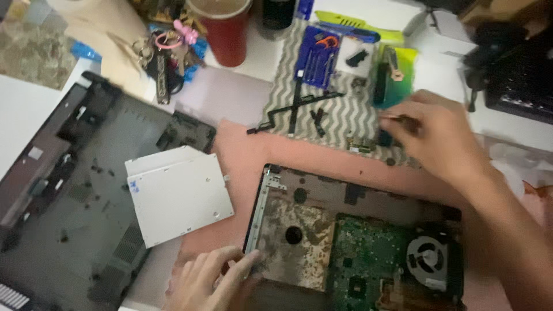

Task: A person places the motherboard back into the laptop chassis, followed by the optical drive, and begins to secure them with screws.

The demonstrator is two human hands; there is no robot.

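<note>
An opened laptop chassis [322, 196] lies at the lower middle, showing a green circuit board [374, 253] and a round fan [427, 259]. My left hand [210, 282] rests at the chassis's lower left corner, fingers spread and touching its edge. My right hand [440, 138] reaches over the far side of the chassis to the grey zigzag cloth [345, 109]. Its fingertips are pinched together near small dark parts there; the image is blurred, so I cannot tell what they hold.
A dark laptop bottom cover [86, 190] lies at the left with a white optical drive [178, 196] on it. A red cup [226, 31], a bunch of keys [167, 52] and a blue screwdriver set [315, 57] stand at the back. A black keyboard [521, 80] is at the far right.
</note>
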